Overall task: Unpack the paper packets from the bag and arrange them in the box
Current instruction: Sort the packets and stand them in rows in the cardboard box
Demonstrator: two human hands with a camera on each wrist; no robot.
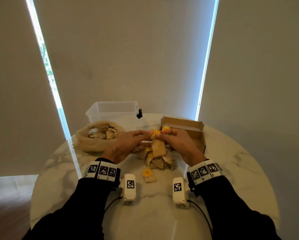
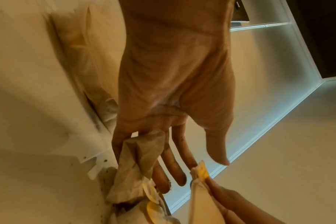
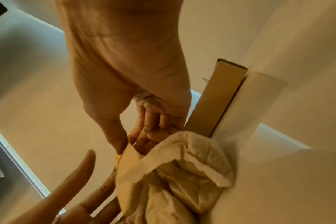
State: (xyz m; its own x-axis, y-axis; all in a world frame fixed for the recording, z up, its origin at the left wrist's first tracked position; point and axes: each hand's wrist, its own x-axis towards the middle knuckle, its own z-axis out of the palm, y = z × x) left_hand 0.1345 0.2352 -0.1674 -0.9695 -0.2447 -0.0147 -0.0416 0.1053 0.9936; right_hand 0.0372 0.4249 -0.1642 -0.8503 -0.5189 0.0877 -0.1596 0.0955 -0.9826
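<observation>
The right hand [image 1: 175,141] pinches the yellow top of a small beige paper packet [image 1: 158,148], which hangs below its fingertips. The left hand [image 1: 128,144] has straight fingers just beside the packet top.

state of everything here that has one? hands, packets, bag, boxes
left hand: open, fingers straight
right hand: pinching held packet's top
held packet: hanging upright
packet pile: heaped on table
lone packet: lying flat, apart
bag: open, packets inside
cardboard box: open
plastic tub: lid off
</observation>
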